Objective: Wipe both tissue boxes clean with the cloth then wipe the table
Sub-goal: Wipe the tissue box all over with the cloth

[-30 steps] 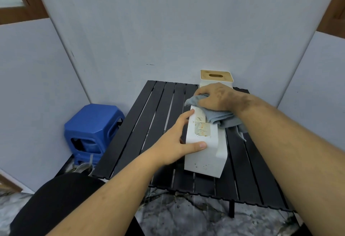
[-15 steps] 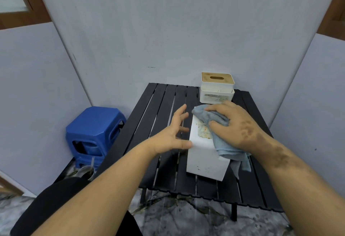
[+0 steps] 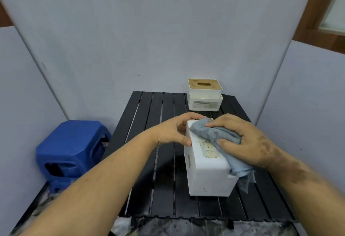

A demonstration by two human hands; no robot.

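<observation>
From my seat, the black slatted table (image 3: 153,142) runs away from me toward the grey wall panels (image 3: 149,30), which close it in at twelve, nine and three o'clock; its near edge shows at six. Bare slats lie open on the nine o'clock half. A blue stool (image 3: 71,149) stands off the table's edge at about eight o'clock.

The near tissue box (image 3: 207,176), white, sits at the table's middle toward four o'clock, its long axis running from six to twelve and leaning slightly to eleven. Its top slot faces up, rimmed with yellowish stains; I cannot tell what is inside. The far tissue box (image 3: 205,95), white with a wooden slotted lid, stands upright at the twelve o'clock edge, well apart from the near one.

My right hand (image 3: 246,142) presses the grey cloth (image 3: 220,138) onto the near box's top, fingers curled around the bunched fabric. My left hand (image 3: 173,133) grips the box's far nine o'clock corner, thumb on the side, fingers over the top edge.
</observation>
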